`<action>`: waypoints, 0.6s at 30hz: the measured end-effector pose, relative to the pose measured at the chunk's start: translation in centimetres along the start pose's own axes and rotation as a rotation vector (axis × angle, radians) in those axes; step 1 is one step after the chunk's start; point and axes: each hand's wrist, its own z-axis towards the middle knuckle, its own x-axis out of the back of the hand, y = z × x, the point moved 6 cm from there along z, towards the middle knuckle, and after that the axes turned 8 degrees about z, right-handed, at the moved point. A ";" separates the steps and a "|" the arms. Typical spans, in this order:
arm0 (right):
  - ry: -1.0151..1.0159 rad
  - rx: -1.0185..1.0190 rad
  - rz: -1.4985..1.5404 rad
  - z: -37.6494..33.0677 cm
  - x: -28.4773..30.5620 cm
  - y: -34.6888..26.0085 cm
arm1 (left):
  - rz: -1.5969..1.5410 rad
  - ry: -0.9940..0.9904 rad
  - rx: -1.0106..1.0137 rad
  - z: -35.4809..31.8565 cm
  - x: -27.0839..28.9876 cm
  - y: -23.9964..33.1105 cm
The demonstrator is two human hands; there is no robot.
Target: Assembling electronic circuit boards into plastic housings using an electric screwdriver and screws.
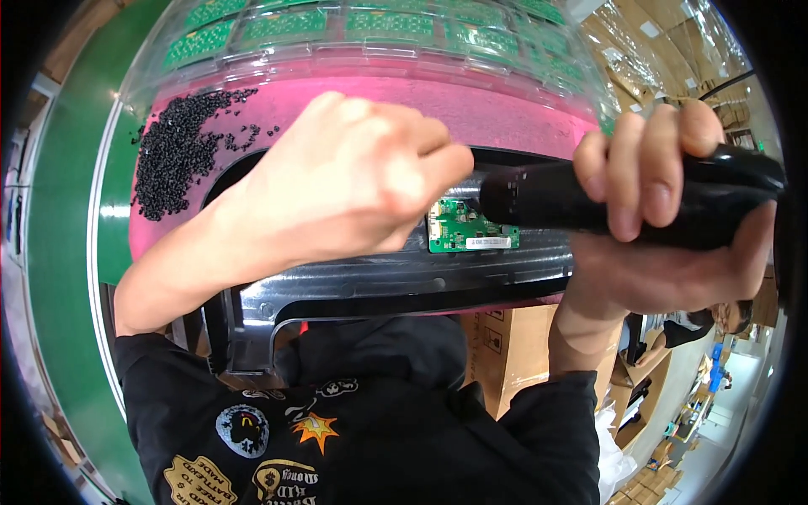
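Observation:
My right hand (661,172) is wrapped round a thick black power screwdriver (539,198), held nearly level over a long black plastic housing (370,286). The screwdriver's front end covers part of a small green circuit board (452,236), which lies in the housing and bears a white label strip. Just left of the tool's front end, my left hand (362,168) hovers with its fingers curled closed. Its fingertips point down toward the board and are hidden, so whatever they pinch cannot be seen. The screwdriver's bit is out of sight too.
A heap of small black screws (172,160) lies on the pink mat (337,93) at the left. Clear plastic trays of green boards (387,25) stand at the back. A cardboard box (513,349) is below right; a person (682,332) works farther right.

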 end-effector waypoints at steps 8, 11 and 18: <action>0.164 -0.135 -0.073 -0.8 1.6 2.8 | -0.180 0.146 0.172 0.1 -0.2 -1.3; 0.169 -0.112 -0.117 -0.8 1.9 3.3 | -0.144 0.120 0.185 0.0 -0.4 -1.5; -0.009 -0.191 -0.176 -0.1 0.6 4.8 | -0.149 0.061 0.220 -0.5 -0.7 -2.0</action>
